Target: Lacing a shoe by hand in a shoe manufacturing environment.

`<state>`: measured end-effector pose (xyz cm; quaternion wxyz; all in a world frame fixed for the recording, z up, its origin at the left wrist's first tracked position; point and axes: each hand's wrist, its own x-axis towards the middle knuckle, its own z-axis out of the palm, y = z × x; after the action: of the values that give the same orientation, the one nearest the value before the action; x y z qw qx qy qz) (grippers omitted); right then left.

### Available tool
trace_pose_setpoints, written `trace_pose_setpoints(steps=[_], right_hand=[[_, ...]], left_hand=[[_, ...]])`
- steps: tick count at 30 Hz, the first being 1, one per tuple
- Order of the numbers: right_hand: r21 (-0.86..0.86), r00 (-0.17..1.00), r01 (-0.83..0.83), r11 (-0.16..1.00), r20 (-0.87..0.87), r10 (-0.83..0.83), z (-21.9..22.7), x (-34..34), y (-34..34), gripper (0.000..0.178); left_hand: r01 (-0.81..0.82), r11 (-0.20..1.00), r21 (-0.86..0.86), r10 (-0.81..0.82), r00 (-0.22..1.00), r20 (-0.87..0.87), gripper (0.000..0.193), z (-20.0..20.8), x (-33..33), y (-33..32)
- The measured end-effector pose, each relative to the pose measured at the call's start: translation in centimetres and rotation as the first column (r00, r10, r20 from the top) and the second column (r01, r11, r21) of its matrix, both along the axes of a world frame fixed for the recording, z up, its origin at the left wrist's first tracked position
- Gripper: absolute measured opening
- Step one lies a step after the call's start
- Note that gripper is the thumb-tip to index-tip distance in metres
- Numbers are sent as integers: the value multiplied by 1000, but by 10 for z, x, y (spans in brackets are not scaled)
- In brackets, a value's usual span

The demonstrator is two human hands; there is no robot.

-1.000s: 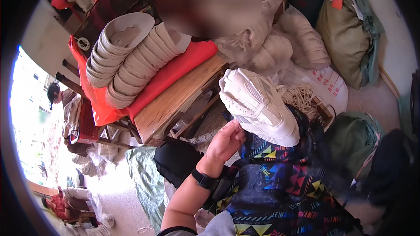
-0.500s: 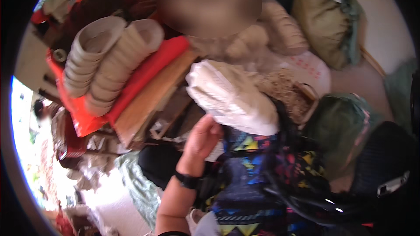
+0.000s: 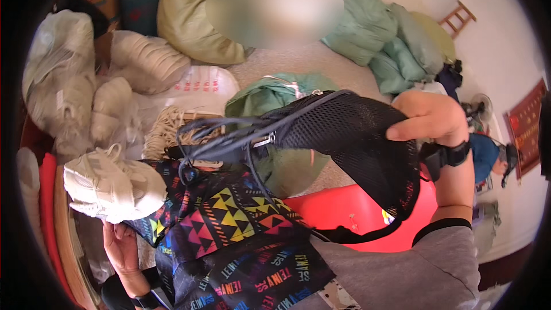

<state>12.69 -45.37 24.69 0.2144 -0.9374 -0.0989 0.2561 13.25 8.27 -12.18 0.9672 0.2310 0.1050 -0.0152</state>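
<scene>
white shoe (image 3: 115, 186) sits at the left of the view, laced upper facing up, rounded toe pointing right, by the near-left end of the patterned apron (image 3: 227, 224) across the lap. left hand (image 3: 121, 247) is just below the shoe, fingers bent up at its lower edge; tips partly hidden, so can't tell how far open they are or if they grip it. right hand (image 3: 430, 116) is up at the right, closed on the black mesh bag (image 3: 364, 129), thumb on the near face, other fingers mostly out of sight. bag hangs slack, well apart from the shoe; dark cords (image 3: 229, 150) run from its left side toward the shoe. red plastic thing (image 3: 327, 209) shows below the bag. green sack (image 3: 241, 103) behind the bag, beige laces (image 3: 160, 132) heaped beyond the shoe, bagged shoes (image 3: 149, 60) farther back, olive sack (image 3: 181, 28) past those.
</scene>
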Motion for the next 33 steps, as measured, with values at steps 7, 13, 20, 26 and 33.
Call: trace_pose_setpoints(steps=[7, 13, 20, 26, 33], right_hand=[[-305, 879, 353, 884, -215, -425, -30, -48, -38, 56], [-519, 527, 318, 793, -598, -603, -102, -94, -91, 58], [-563, 67, 272, 780, -798, -599, -180, -175, -128, 64], [-623, 87, 257, 738, -746, -660, -229, -219, -143, 63], [-484, 78, 216, 848, -857, -509, -273, -208, -115, 66]], left_hand=[[53, 998, -31, -50, 996, 75, 19, -13, 11, 0], [65, 997, -50, -60, 994, 95, 22, -21, 15, 8], [35, 997, -72, -28, 994, 108, 22, -20, 19, 7], [70, 995, -76, -58, 988, 142, 21, -19, 21, 0], [45, 995, -85, -33, 991, 131, 21, -9, 20, -7]])
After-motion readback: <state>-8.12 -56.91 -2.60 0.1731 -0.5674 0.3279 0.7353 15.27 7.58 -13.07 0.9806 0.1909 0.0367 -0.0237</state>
